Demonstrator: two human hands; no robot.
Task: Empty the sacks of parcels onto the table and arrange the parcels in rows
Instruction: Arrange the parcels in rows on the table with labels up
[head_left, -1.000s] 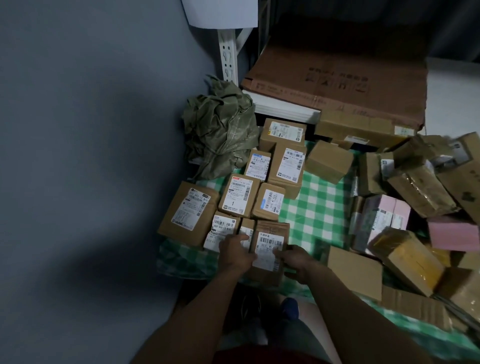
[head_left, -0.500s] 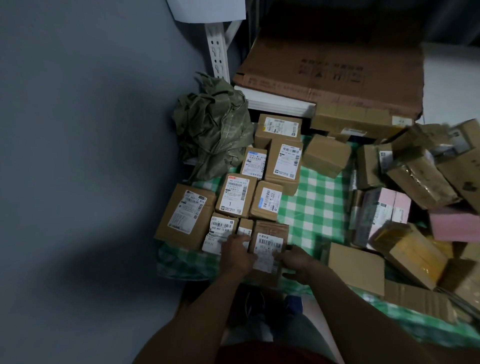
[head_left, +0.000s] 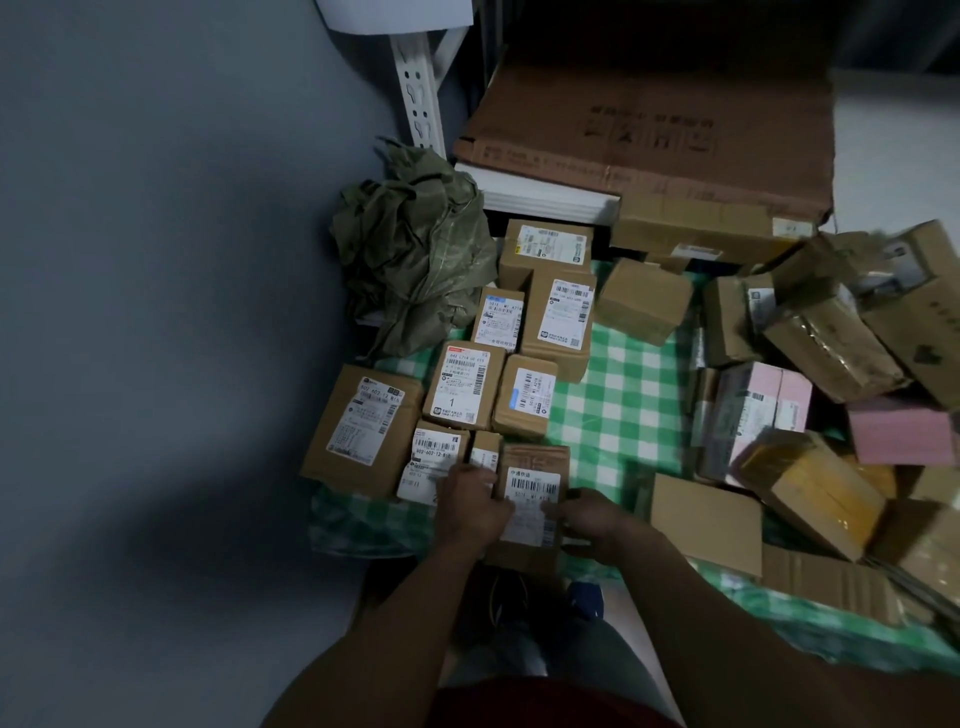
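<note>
Left hand: the left hand (head_left: 470, 501) grips the left edge of the brown cardboard parcel with a white barcode label (head_left: 530, 499), fingers curled over it.
Right hand: the right hand (head_left: 589, 517) clamps the parcel's right edge, fingers wrapped on its side.
Parcel: at the near edge of the green-and-white checked tablecloth (head_left: 618, 410), closing the front row of labelled boxes.
Sack: crumpled olive-green woven sack (head_left: 410, 244), far left corner.
Pile: unsorted brown and pink boxes (head_left: 831, 415), heaped right.

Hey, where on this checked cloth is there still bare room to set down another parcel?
Bare green checked cloth lies between the labelled rows and the pink box. The right-hand heap is crowded.
</note>
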